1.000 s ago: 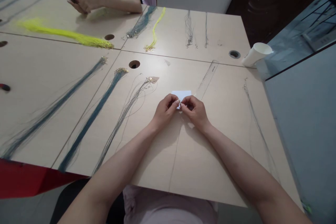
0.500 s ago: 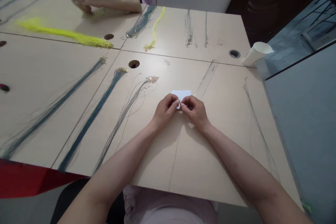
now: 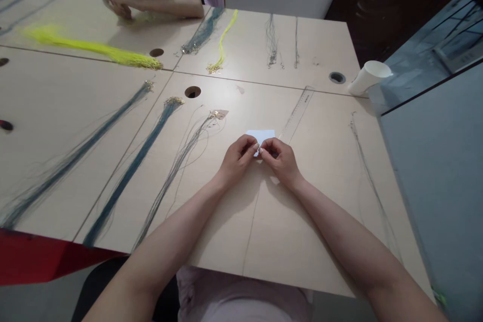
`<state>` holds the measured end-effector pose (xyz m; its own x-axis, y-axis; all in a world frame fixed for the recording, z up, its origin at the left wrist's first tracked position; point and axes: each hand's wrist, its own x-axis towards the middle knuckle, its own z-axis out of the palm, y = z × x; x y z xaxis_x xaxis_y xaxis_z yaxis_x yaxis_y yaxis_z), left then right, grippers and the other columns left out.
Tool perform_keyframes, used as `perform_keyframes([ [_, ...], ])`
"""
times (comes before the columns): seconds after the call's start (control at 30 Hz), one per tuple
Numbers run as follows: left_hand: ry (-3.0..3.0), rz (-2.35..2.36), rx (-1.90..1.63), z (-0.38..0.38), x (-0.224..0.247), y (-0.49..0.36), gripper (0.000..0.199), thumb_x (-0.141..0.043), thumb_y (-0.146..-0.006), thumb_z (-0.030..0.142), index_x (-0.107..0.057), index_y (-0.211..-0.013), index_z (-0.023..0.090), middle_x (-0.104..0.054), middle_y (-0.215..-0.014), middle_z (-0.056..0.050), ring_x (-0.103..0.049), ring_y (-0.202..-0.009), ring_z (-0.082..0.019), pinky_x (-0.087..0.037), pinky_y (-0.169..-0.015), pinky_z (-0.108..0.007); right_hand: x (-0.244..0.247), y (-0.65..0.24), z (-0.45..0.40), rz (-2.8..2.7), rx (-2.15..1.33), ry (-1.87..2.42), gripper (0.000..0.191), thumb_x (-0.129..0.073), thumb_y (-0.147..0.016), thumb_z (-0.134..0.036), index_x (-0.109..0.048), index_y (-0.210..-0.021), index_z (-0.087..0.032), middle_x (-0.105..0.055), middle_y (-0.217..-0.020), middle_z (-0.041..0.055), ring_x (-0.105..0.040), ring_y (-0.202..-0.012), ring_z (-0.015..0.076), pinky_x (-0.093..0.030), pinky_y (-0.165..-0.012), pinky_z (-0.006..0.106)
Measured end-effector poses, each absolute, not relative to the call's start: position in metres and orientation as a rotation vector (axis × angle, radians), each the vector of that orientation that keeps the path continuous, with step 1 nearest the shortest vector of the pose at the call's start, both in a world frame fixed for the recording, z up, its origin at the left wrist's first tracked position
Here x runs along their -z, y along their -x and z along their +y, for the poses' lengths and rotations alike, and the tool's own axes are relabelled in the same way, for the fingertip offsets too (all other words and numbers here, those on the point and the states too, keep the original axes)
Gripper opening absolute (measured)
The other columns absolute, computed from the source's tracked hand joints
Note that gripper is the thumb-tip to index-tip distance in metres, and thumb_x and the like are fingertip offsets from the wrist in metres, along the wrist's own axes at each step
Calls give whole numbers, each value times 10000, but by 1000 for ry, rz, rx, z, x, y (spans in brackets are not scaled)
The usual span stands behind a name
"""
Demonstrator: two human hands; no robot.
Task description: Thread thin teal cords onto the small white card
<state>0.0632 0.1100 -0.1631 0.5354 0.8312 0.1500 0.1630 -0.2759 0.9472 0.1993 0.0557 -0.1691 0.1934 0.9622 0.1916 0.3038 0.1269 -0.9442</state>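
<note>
My left hand (image 3: 237, 157) and my right hand (image 3: 281, 160) meet fingertip to fingertip at the middle of the beige table (image 3: 309, 221). Both pinch the end of a thin grey thread (image 3: 252, 221) that trails back over the table towards my body. A small white card (image 3: 261, 135) lies on the table just beyond my fingers, partly hidden by them. What sits between the fingertips is too small to make out.
Bundles of blue-grey thread (image 3: 128, 173) and thin grey thread (image 3: 177, 171) lie to the left; yellow thread (image 3: 90, 49) further back. A clear ruler (image 3: 298, 110) and a tipped paper cup (image 3: 368, 78) lie to the right. Another person's hands (image 3: 118, 2) work at the far side.
My hands have stayed in place, still pinching the thread. The person at the far side has shifted their hands slightly.
</note>
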Motion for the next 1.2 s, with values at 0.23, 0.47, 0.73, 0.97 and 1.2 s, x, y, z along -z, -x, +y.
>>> perform_keyframes([
  [0.23,-1721,879,-841,110,164,-64,143,-487,-823,306,-493,-782,169,-493,-708,18,-466,-653,-95,-383,-616,-222,171,-199,57,-1327,-712,1392,46,-553,-755,-231,-536,-760,-188,-561,-676,-17,-468,-547,96,-378,-512,224],
  [0.47,-1717,878,-833,110,165,-63,146,-488,-824,314,-499,-796,170,-502,-726,13,-476,-673,-99,-391,-626,-224,171,-198,56,-1319,-691,1413,48,-548,-756,-234,-531,-752,-190,-551,-664,-22,-461,-536,94,-375,-506,224],
  [0.73,-1712,882,-833,110,164,-63,148,-490,-822,315,-495,-788,171,-493,-714,16,-463,-657,-95,-383,-614,-221,169,-198,57,-1297,-712,1401,45,-546,-760,-226,-542,-740,-186,-552,-653,-21,-454,-529,93,-372,-504,225],
  [0.97,-1704,870,-829,110,165,-63,151,-493,-820,319,-500,-791,171,-501,-722,15,-476,-672,-98,-391,-624,-225,171,-198,57,-1275,-733,1422,52,-547,-747,-234,-541,-726,-187,-551,-640,-21,-453,-522,96,-370,-497,226],
  [1.2,-1696,866,-809,110,165,-63,163,-488,-820,335,-499,-799,173,-509,-724,12,-487,-676,-102,-398,-630,-230,172,-198,57,-1280,-736,1429,55,-536,-742,-237,-530,-719,-188,-551,-642,-18,-455,-528,99,-376,-505,230],
])
